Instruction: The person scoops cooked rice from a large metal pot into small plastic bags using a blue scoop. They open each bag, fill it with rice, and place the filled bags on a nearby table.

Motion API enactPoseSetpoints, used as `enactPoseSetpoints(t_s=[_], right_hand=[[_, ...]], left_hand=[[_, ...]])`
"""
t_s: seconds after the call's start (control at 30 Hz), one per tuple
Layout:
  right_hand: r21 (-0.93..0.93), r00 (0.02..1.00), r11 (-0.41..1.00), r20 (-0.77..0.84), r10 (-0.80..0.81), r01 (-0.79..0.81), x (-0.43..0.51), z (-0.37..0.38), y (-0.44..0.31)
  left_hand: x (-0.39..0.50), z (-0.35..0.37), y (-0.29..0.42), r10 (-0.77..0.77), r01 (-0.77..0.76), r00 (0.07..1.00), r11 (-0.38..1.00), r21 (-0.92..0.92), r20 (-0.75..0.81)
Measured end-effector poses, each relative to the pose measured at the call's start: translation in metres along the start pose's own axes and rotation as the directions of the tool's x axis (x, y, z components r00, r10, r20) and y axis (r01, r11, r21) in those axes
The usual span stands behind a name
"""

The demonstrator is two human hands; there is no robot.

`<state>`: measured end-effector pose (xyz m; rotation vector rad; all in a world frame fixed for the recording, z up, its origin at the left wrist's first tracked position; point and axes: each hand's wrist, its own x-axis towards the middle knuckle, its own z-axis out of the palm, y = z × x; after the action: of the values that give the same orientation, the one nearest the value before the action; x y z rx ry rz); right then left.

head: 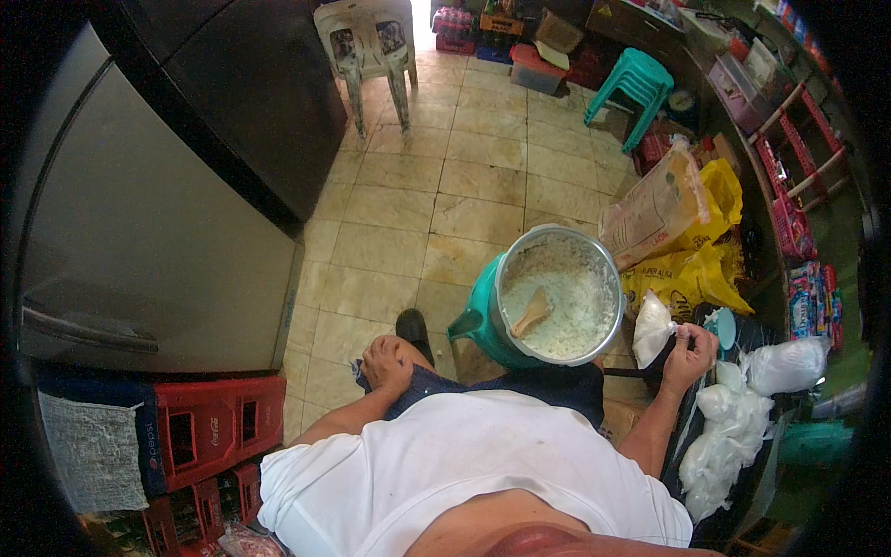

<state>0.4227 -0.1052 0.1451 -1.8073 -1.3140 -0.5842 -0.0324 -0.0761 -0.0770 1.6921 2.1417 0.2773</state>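
Observation:
My right hand pinches the gathered neck of a small clear plastic bag filled with something white, which looks like cooked rice. The bag hangs out to the left of my fingers. On my left knee rests my left hand, holding nothing, its fingers spread a little. Between my knees a metal pot stands on a teal plastic stool. White rice lines the pot's bottom and sides. A wooden rice paddle lies in it. Several filled white plastic bags lie beside my right forearm.
Close to my right hand is a light-blue cup. Yellow sacks and a clear printed sack lean beyond the pot. A refrigerator and red crates stand at left. Farther off are a plastic chair and stacked teal stools.

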Motion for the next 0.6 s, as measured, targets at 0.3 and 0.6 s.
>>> enactPoseSetpoints(t_s=[0.3, 0.6], right_hand=[[-0.046, 0.998, 0.999, 0.054, -0.016, 0.019, 0.0, -0.0006, -0.0005], [-0.07, 0.996, 0.998, 0.092, 0.01, -0.003, -0.0001, 0.0032, -0.0041]], left_hand=[[-0.0005, 0.0003, 0.0001, 0.0, 0.0, 1.0, 1.0, 0.007, -0.005], [0.0014, 0.0007, -0.0004, -0.002, 0.002, 1.0, 1.0, 0.024, 0.005]])
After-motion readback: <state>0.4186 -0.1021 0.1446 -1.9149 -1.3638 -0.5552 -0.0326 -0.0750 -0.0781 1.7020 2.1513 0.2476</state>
